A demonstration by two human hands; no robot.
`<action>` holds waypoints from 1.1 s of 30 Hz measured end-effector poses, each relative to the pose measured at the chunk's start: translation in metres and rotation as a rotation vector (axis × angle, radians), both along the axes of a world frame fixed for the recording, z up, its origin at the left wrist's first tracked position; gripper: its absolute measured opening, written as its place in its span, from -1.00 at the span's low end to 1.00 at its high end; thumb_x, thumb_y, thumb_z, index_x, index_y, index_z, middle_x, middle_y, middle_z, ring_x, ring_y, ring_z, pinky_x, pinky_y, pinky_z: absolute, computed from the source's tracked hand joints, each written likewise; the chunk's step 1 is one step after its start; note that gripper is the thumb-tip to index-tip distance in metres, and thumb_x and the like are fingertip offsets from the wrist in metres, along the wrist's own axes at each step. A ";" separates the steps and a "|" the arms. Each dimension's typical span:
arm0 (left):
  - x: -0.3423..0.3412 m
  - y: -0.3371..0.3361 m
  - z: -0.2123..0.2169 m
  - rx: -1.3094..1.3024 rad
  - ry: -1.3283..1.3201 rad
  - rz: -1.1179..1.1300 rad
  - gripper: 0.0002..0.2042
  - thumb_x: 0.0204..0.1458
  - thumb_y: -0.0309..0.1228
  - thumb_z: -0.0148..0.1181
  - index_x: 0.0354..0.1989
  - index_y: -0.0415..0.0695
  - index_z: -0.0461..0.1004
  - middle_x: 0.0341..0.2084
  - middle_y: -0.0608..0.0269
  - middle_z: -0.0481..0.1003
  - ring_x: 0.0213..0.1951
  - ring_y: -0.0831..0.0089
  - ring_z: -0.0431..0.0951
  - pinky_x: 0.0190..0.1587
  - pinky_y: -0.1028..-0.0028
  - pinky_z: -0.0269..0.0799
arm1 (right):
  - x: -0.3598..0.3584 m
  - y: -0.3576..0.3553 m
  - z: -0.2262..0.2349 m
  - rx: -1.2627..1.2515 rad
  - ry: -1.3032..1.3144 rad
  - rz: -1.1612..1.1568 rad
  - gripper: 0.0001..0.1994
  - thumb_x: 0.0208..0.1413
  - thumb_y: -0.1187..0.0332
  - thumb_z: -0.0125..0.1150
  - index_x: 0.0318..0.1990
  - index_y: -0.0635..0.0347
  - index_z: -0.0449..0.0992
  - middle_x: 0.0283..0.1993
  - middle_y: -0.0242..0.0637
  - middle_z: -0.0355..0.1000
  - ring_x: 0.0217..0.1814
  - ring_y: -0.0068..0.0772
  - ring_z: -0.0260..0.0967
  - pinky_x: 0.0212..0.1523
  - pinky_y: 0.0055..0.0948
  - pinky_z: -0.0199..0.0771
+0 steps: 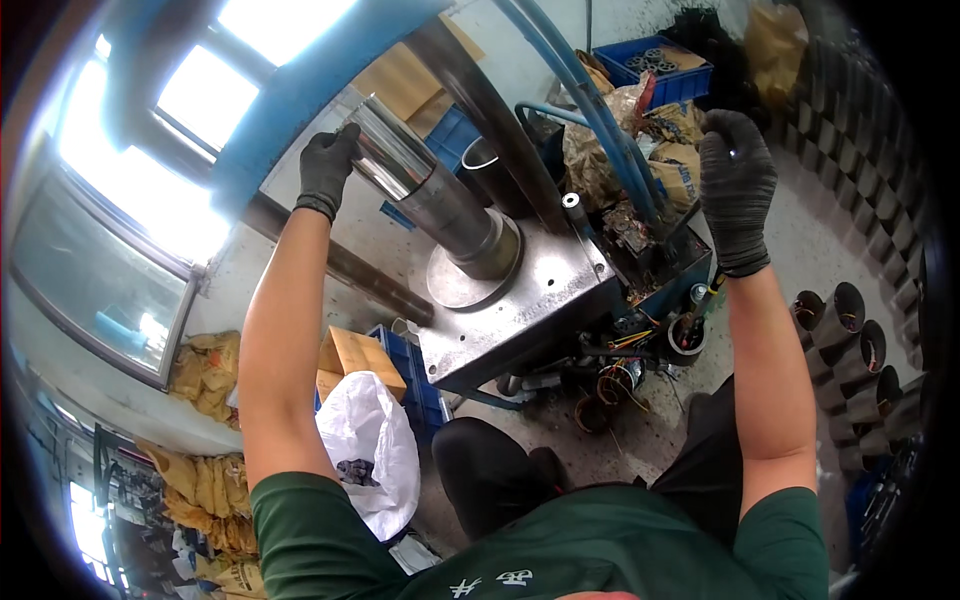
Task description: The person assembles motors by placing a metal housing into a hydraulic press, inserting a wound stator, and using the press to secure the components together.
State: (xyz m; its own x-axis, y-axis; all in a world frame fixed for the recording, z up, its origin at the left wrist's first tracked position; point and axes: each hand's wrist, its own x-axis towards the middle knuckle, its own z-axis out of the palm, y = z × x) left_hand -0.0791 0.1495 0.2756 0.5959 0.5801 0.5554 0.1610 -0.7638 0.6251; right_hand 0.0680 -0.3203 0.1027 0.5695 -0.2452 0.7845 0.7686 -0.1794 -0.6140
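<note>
A polished steel tube (395, 150), round and mirror-bright, sits over a duller grey mandrel (455, 215) that rises from a round base on the press's flat steel plate (540, 300). The left hand (327, 165), in a dark knit glove, is clamped on the tube's upper end. The gloved right hand (738, 185) is raised near blue hoses (600, 110), fingers curled; its grip cannot be told. Dark cone-shaped sleeves (850, 330) lie stacked at the right.

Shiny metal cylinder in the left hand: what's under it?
The shiny metal cylinder sits over a duller grey column that ends in a round flange on the press's steel plate. How far the column runs inside the cylinder is hidden; the left hand covers its upper edge.
</note>
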 end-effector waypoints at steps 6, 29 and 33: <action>0.000 0.004 0.002 -0.001 0.074 -0.010 -0.54 0.03 0.05 0.40 -0.47 -0.20 0.60 -0.59 0.29 0.57 -0.55 0.52 0.48 -0.37 0.47 0.39 | 0.001 -0.007 0.001 -0.049 0.038 -0.020 -0.86 0.22 0.42 0.20 -0.15 0.25 0.61 -0.23 -0.13 0.59 -0.23 -0.24 0.57 -0.12 -0.29 0.58; -0.009 -0.005 -0.001 0.316 0.209 0.104 -0.39 0.01 0.24 0.26 -0.24 -0.19 0.68 -0.27 -0.01 0.68 -0.12 0.10 0.67 0.01 0.25 0.50 | -0.020 -0.035 0.025 -0.508 0.051 -0.002 -0.79 0.24 0.36 0.18 -0.07 0.27 0.60 -0.15 -0.05 0.60 -0.12 -0.07 0.58 -0.05 -0.21 0.54; -0.012 -0.009 -0.011 0.256 0.140 0.061 -0.48 0.04 0.08 0.36 -0.10 -0.18 0.65 -0.19 0.02 0.68 -0.09 0.18 0.67 0.03 0.29 0.51 | -0.037 -0.055 0.021 -0.739 -0.009 -0.002 -0.82 0.16 0.41 0.18 -0.13 0.25 0.60 -0.16 0.03 0.57 -0.08 0.10 0.54 -0.06 -0.12 0.54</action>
